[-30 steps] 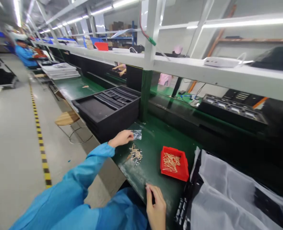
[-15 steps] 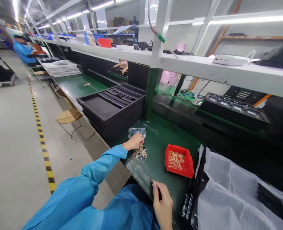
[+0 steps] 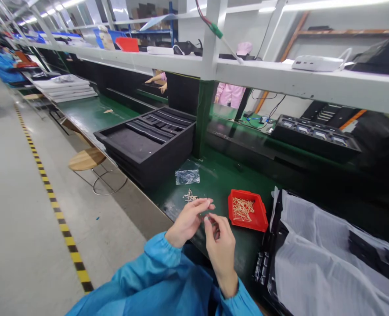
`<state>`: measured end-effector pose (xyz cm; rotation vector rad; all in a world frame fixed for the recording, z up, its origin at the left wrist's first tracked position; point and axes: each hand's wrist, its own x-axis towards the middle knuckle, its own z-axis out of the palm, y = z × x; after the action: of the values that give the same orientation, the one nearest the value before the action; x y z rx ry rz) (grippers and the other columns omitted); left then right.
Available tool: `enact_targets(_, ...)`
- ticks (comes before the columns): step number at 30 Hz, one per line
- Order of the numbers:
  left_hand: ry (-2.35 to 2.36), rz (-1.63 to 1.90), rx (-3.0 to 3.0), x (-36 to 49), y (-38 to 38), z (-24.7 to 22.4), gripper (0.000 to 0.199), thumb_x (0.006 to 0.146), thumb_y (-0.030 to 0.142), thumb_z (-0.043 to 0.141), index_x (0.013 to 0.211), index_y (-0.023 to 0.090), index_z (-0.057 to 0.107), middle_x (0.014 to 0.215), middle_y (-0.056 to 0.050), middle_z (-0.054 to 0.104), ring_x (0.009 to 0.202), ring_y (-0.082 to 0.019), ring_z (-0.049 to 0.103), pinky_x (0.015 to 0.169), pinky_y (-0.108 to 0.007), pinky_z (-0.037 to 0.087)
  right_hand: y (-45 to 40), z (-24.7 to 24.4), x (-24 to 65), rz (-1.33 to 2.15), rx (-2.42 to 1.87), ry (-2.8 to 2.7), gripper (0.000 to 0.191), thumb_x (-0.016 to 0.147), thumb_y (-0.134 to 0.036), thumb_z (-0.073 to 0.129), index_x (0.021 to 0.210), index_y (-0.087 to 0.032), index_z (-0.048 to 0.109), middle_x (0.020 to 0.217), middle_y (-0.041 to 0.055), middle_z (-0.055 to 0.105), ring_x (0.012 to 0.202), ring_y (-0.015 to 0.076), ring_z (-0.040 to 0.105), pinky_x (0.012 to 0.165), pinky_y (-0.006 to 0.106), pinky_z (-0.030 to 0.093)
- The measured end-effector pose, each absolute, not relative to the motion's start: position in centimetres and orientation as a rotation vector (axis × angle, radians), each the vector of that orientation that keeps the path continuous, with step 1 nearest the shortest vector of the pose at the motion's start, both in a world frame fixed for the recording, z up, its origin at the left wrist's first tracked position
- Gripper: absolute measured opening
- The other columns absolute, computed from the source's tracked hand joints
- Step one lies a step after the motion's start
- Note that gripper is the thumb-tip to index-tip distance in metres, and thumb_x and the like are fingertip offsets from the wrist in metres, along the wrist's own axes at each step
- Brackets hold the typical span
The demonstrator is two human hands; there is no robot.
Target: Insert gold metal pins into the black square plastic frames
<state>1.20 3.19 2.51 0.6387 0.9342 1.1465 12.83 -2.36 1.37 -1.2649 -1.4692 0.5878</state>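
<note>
My left hand [image 3: 188, 220] and my right hand [image 3: 221, 246] are close together over the front edge of the green bench. Thumb and fingers are drawn together on both. Anything between their fingertips is too small to make out. Just beyond my left hand lies a loose pile of short, thin cream-coloured pieces [image 3: 190, 196], partly hidden by that hand. A clear plastic bag [image 3: 187, 177] lies flat behind the pile. To the right of my hands stands a red tray [image 3: 258, 224] holding many thin cream-coloured strands [image 3: 243, 209].
A stack of black foam trays [image 3: 142, 151] stands on the bench at left. White wrapping sheet [image 3: 316, 245] covers black parts at right. A white shelf [image 3: 280, 79] runs above the bench. A wooden stool [image 3: 87, 159] is on the left. Other people sit farther off.
My left hand has moved from the cream pile back toward me, beside my right hand. The right hand has risen slightly. The view has shifted a little to the right.
</note>
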Motion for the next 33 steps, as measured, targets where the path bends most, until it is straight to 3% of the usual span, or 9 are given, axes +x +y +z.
enact_targets(5,0.849,1.177,0.45,2.4,1.2,3.6,0.044,0.063,0.042,0.097,0.091,0.016,0.076,0.091,-0.007,0.078,0.091,-0.018,0.071,0.082,-0.026,0.054,-2.2,1.5,13.3,0.54,-1.239,-1.477,0.022,0.103,-0.031,0.054,0.101,-0.019,0.072,0.093,0.0058,0.071,0.081,0.0162,0.069,0.073,0.027,0.056)
enact_targets(10,0.841,1.185,0.443,2.9,0.7,3.8,0.045,0.062,0.04,0.097,0.091,0.014,0.074,0.086,-0.009,0.078,0.086,-0.019,0.072,0.08,-0.028,0.054,-2.5,1.4,13.6,0.521,-1.199,-1.491,0.02,0.103,-0.027,0.053,0.099,-0.02,0.072,0.092,0.0055,0.072,0.088,0.0165,0.071,0.08,0.027,0.056)
enact_targets(13,0.878,1.235,0.506,3.3,0.3,3.7,0.047,0.067,0.04,0.094,0.1,0.015,0.071,0.086,-0.008,0.076,0.084,-0.02,0.072,0.078,-0.029,0.054,-2.6,1.8,13.7,0.527,-1.182,-1.5,0.02,0.102,-0.025,0.053,0.097,-0.02,0.072,0.092,0.0055,0.073,0.086,0.0163,0.07,0.077,0.027,0.056)
enact_targets(16,0.958,1.381,0.622,3.5,-0.1,3.7,0.041,0.074,0.035,0.089,0.106,0.021,0.067,0.094,-0.004,0.074,0.094,-0.018,0.07,0.086,-0.028,0.052,-2.8,2.5,13.8,0.551,-1.169,-1.517,0.02,0.102,-0.024,0.053,0.097,-0.02,0.072,0.09,0.0048,0.072,0.08,0.0155,0.069,0.071,0.025,0.056)
enact_targets(20,1.062,1.492,0.86,3.3,-0.5,3.8,0.017,0.08,0.032,0.084,0.087,0.02,0.073,0.101,-0.005,0.07,0.102,-0.02,0.066,0.092,-0.03,0.05,-3.0,3.1,14.1,0.569,-1.141,-1.536,0.02,0.102,-0.022,0.053,0.096,-0.019,0.072,0.088,0.0041,0.072,0.077,0.0145,0.069,0.069,0.024,0.055)
enact_targets(24,1.115,1.479,1.059,2.9,-0.9,3.8,0.011,0.077,0.028,0.086,0.075,0.019,0.08,0.105,-0.009,0.071,0.109,-0.024,0.064,0.099,-0.033,0.047,-2.7,3.1,14.0,0.535,-1.129,-1.536,0.017,0.1,-0.019,0.055,0.094,-0.02,0.071,0.085,0.0028,0.071,0.075,0.0135,0.067,0.068,0.023,0.054)
enact_targets(27,1.139,1.515,1.08,2.3,-0.6,3.6,0.013,0.075,0.027,0.087,0.073,0.018,0.079,0.092,-0.006,0.071,0.094,-0.02,0.066,0.086,-0.029,0.051,-3.3,3.6,13.9,0.498,-1.123,-1.557,0.016,0.099,-0.017,0.057,0.091,-0.02,0.071,0.083,0.0017,0.071,0.071,0.0123,0.066,0.064,0.022,0.053)
enact_targets(30,1.174,1.68,0.965,0.5,0.9,3.5,0.02,0.085,0.036,0.079,0.081,0.018,0.074,0.068,0.002,0.061,0.064,-0.012,0.057,0.06,-0.023,0.045,-5.4,4.9,15.1,0.447,-1.116,-1.586,0.016,0.097,-0.013,0.058,0.094,-0.02,0.072,0.084,0.0019,0.072,0.071,0.0123,0.067,0.065,0.022,0.053)
enact_targets(33,1.176,1.871,0.847,-2.0,2.7,4.2,0.028,0.089,0.046,0.074,0.091,0.019,0.067,0.069,0.005,0.059,0.06,-0.009,0.053,0.058,-0.02,0.044,-7.2,5.8,17.8,0.223,-1.131,-1.537,0.018,0.091,-0.008,0.065,0.103,-0.02,0.073,0.095,0.0056,0.075,0.082,0.0161,0.071,0.077,0.027,0.056)
